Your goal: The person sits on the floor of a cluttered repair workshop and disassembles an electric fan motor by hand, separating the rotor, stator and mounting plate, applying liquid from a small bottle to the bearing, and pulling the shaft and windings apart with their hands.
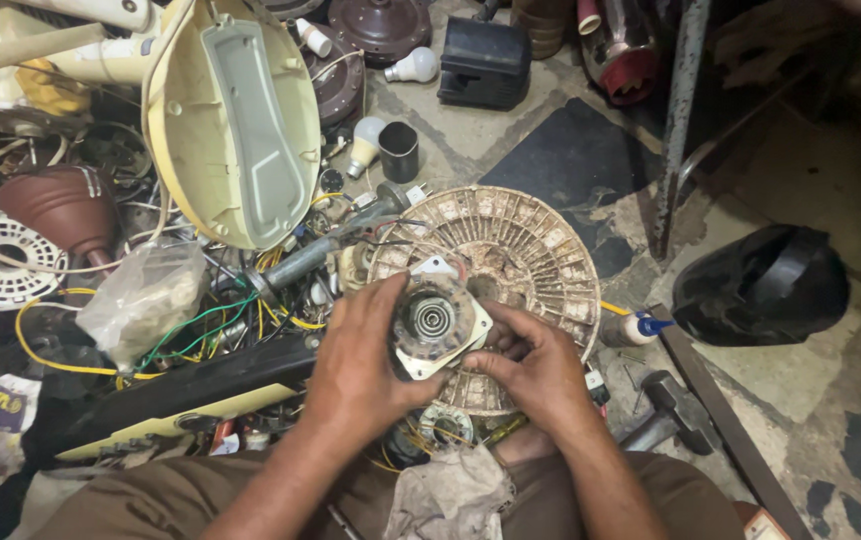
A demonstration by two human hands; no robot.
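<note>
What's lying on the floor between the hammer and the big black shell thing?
In the head view, between the hammer and the black shell there is only bare, stained stone floor. A dark bar runs beside the hammer.

Cream oval housing (233, 120) upturned among tangled wires; two white bulbs (366, 140) beside a small black cup (398, 151). Hammer (672, 410) lying on the stone floor (800, 370), near a black helmet-like shell (760, 285). Brown cone (60, 205) at left.
</note>
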